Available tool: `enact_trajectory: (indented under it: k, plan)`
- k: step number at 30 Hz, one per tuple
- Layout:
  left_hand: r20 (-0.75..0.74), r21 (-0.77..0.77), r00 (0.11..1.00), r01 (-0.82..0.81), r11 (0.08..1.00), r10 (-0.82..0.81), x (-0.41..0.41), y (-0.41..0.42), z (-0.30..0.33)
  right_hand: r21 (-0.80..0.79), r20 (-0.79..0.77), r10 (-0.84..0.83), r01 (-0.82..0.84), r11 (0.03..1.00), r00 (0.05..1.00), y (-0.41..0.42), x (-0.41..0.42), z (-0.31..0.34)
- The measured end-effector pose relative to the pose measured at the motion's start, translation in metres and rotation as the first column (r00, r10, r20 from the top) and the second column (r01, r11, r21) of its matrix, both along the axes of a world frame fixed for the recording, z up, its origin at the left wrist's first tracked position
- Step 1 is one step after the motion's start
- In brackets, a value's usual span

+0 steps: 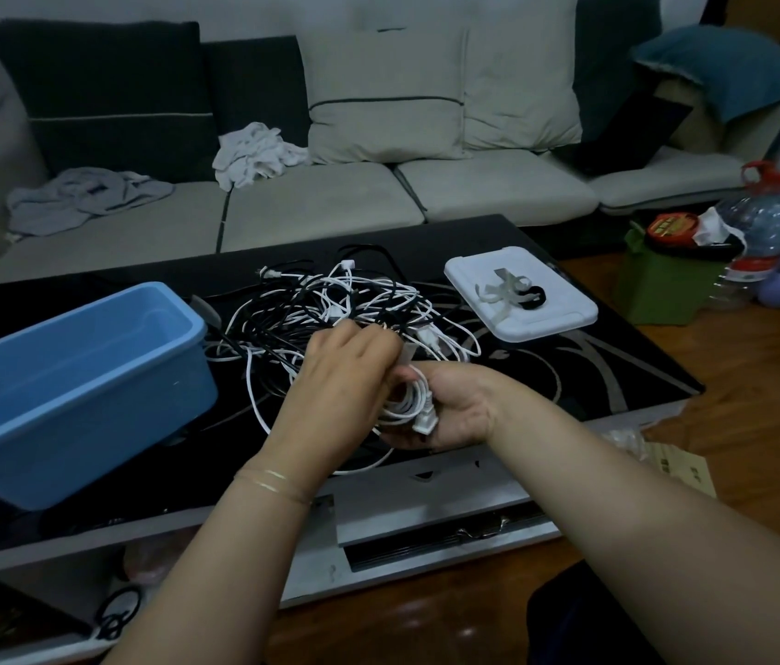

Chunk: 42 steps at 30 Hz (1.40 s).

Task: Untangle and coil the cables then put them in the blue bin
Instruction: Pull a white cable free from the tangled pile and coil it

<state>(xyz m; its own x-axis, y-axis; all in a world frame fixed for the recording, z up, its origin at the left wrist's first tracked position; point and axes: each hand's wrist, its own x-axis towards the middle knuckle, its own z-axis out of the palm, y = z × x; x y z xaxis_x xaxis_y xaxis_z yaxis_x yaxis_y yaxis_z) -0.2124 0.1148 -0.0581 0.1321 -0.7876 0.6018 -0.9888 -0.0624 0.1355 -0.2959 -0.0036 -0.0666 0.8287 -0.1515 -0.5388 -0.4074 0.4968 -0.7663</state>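
While my right hand (445, 415) grips one white coil (405, 400) and my left hand (349, 371) pinches its end, the tangle (330, 304) beside the blue bin (91, 400) remains, bin unfilled.

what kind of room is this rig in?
Most likely a home living room: a cushioned sofa with loose clothes on it, a low black glass coffee table in front, and household clutter such as a large water bottle on the wooden floor.

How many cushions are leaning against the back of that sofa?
5: two dark cushions at left, two cream cushions in the middle, one teal cushion at far right. More may be hidden off-frame.
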Motion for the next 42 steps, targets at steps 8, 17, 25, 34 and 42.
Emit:
enact_trajectory:
  k: [8,17,25,34,42]
  plan:
    - [-0.466,-0.101,0.882,0.027,0.994,-0.072,0.001,-0.005,-0.006,-0.599,0.324,-0.132,0.311,0.738,0.937,-0.005,-0.006,0.016]
    - [-0.313,-0.034,0.950,-0.040,0.999,0.027,-0.004,-0.003,-0.006,-0.571,0.347,-0.135,0.323,0.755,0.928,-0.011,-0.005,0.015]
    - [-0.469,-0.245,0.882,-0.085,0.966,-0.041,-0.013,-0.004,-0.002,-0.742,0.417,-0.206,0.462,0.486,0.885,0.008,0.009,0.009]
    - [-0.602,-0.201,0.798,-0.133,0.971,-0.015,-0.007,-0.005,-0.004,-0.650,0.512,-0.255,0.564,0.508,0.820,0.010,0.008,0.010]
    - [-0.697,-0.019,0.717,-0.035,0.999,0.011,-0.002,-0.002,-0.003,-0.717,0.424,-0.196,0.460,0.524,0.884,-0.003,-0.001,0.011]
